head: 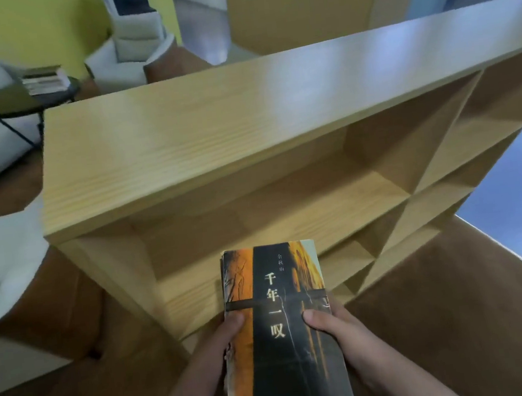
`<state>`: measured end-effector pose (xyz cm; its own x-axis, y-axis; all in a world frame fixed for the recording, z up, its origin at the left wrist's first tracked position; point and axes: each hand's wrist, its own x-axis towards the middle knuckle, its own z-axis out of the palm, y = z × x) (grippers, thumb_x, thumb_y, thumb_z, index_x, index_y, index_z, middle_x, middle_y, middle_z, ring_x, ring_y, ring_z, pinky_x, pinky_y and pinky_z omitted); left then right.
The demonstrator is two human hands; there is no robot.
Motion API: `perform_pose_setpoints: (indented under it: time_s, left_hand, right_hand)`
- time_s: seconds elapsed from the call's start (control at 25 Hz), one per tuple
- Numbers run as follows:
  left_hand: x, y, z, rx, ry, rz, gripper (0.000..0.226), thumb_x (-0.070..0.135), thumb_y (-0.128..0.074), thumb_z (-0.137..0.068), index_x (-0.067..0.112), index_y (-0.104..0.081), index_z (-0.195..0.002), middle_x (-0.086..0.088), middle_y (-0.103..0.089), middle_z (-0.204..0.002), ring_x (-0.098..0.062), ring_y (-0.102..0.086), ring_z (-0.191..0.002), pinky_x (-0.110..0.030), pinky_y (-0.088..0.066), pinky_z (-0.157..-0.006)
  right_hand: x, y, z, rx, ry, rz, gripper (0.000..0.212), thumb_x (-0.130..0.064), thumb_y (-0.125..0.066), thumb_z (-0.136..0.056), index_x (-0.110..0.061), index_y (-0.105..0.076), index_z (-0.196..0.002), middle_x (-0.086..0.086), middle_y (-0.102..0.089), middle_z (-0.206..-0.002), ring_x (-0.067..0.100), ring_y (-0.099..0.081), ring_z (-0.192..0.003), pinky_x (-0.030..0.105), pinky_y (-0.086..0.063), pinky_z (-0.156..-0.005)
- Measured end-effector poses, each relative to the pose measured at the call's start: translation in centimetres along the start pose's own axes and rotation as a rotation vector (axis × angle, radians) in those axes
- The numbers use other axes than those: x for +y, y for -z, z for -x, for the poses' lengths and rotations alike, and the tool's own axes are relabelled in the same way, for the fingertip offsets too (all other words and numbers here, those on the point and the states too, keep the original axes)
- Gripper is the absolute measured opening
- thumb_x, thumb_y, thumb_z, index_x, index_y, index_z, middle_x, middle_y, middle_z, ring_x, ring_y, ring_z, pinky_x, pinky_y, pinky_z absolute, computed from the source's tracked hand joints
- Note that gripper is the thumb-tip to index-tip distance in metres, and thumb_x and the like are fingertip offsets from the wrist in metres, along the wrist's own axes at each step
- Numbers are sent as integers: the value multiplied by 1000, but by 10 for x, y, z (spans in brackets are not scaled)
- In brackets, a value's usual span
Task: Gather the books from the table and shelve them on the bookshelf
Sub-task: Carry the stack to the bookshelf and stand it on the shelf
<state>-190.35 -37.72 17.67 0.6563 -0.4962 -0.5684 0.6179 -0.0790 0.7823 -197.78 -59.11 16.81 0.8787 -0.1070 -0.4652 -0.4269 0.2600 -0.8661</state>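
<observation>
1. One book (277, 293) on top, held flat in front of the bookshelf (214, 138), cover up. Below its left edge, worn page edges, maybe of a second volume; cannot tell how many.
2. Two hands. Left hand (220, 349) grasping the left edge of the book, thumb laid on the cover. Right hand (340, 332) grasping the right edge in the same way, thumb on the cover.
3. Cover in orange and black, with a vertical black band and pale Chinese characters; corners a little worn.
4. One bookshelf of light wood with fine straight grain: a flat long top board and at least four open rectangular compartments in rows.
5. One round dark table (8, 107) on thin black legs, far left, well apart from the bookshelf. On it one stack of books (44, 80), blurred, number not readable.
6. Behind, a white armchair (132, 46), a yellow-green wall (22, 29) and one more wooden unit (296, 8) of the same pale wood.
7. Brown carpet (462, 321) under the bookshelf.
</observation>
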Motion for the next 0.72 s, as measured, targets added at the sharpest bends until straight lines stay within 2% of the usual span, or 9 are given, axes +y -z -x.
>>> perform_pose_setpoints:
  time_s: [0.08,0.2,0.32,0.36,0.4,0.48,0.56,0.64,0.72]
  left_hand:
    - [-6,2,-9,107,-2,40,59,47,-74,-70,13,-67,-117,-16,-77,-103,-34,-75,-92,-41,-53,-80]
    - [-5,7,-17,163,-26,56,68,51,-74,-65,13,-65,-121,-16,-77,-104,-35,-74,-95,-42,-53,-81]
    - [-1,24,-27,221,-76,56,68,48,-82,-64,14,-66,-121,-16,-77,-105,-35,-73,-96,-43,-53,-82]
    - [0,31,-33,227,-100,60,66,44,-84,-63,16,-66,-121,-15,-77,-105,-34,-74,-95,-42,-53,-79]
    - [1,38,-38,228,-145,70,65,43,-83,-63,19,-66,-121,-13,-77,-107,-31,-74,-94,-41,-54,-76]
    - [6,45,-48,221,-276,85,69,43,-85,-58,26,-65,-121,-7,-76,-110,-25,-75,-94,-36,-59,-70]
    - [12,49,-58,197,-418,97,67,28,-89,-58,30,-63,-120,-3,-77,-107,-24,-75,-95,-30,-61,-65]
    - [15,55,-70,238,-543,13,70,21,-87,-55,45,-59,-115,3,-76,-108,-20,-74,-98,-28,-61,-68]
    - [15,58,-83,362,-629,-149,74,35,-81,-49,62,-51,-110,7,-71,-111,-13,-70,-104,-31,-60,-79]
  right_hand:
    - [-2,5,-12,-36,-2,66,106,-65,-86,-49,-34,-47,-143,0,-70,-128,25,-65,-120,52,-45,-109]
    - [-5,1,-27,-78,-21,80,107,-66,-84,-50,-38,-46,-145,-3,-66,-134,23,-58,-127,54,-38,-114]
    - [-12,-10,-48,-96,0,101,79,-50,-80,-61,-37,-55,-135,-15,-74,-117,18,-59,-123,46,-38,-112]
    - [-13,-14,-58,-100,17,111,76,-44,-79,-62,-36,-55,-133,-16,-75,-113,18,-60,-122,44,-40,-110]
    - [-16,-17,-67,-113,29,122,77,-39,-79,-62,-33,-55,-135,-12,-75,-114,20,-63,-120,44,-42,-109]
    - [-28,-19,-84,-160,71,103,73,-23,-75,-65,-28,-54,-135,-1,-77,-112,20,-71,-108,41,-52,-96]
    - [-40,-19,-106,-197,87,87,70,-13,-72,-63,-24,-55,-130,4,-78,-106,23,-73,-101,39,-53,-89]
    - [-49,-19,-130,-232,78,92,73,-9,-70,-59,-15,-54,-130,11,-73,-110,31,-67,-108,48,-50,-99]
    - [-50,-15,-157,-275,83,123,82,-7,-70,-53,-1,-48,-132,20,-64,-115,40,-60,-115,54,-43,-107]
